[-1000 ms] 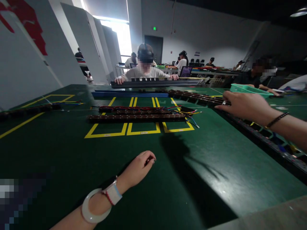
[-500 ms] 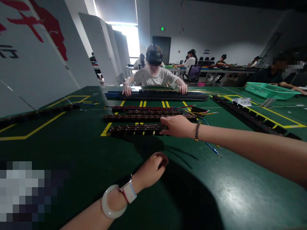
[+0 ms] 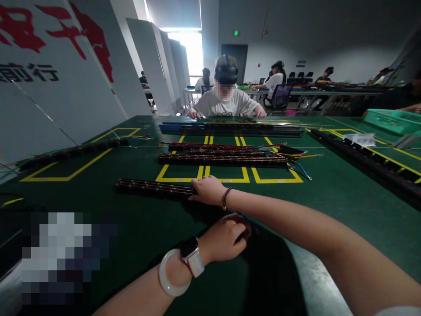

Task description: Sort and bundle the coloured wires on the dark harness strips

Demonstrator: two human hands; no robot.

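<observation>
My right hand (image 3: 208, 192) is closed over the right part of a long dark bar (image 3: 154, 188) with copper-coloured lines along it. The bar's left part points across the green table, slightly tilted, in front of the yellow tape. My left hand (image 3: 226, 237) is nearer to me, its fingers curled. A short piece of blue wire (image 3: 253, 224) shows by those fingers; what they hold is hidden. Beyond my right hand lies a similar long bar (image 3: 223, 159) with coloured wires at its right end, and behind it a strip with red wires (image 3: 210, 147).
Across the table, a person (image 3: 226, 94) has both hands at a stack of long dark and blue profiles (image 3: 230, 128). Long black strips lie at left (image 3: 79, 153) and right (image 3: 368, 162). A green basket (image 3: 391, 120) stands at the far right. Yellow tape marks rectangles.
My right hand has drawn the bar toward me and left, off the taped area. My left hand has moved right, close to the wires. The person opposite has shifted their hands back.
</observation>
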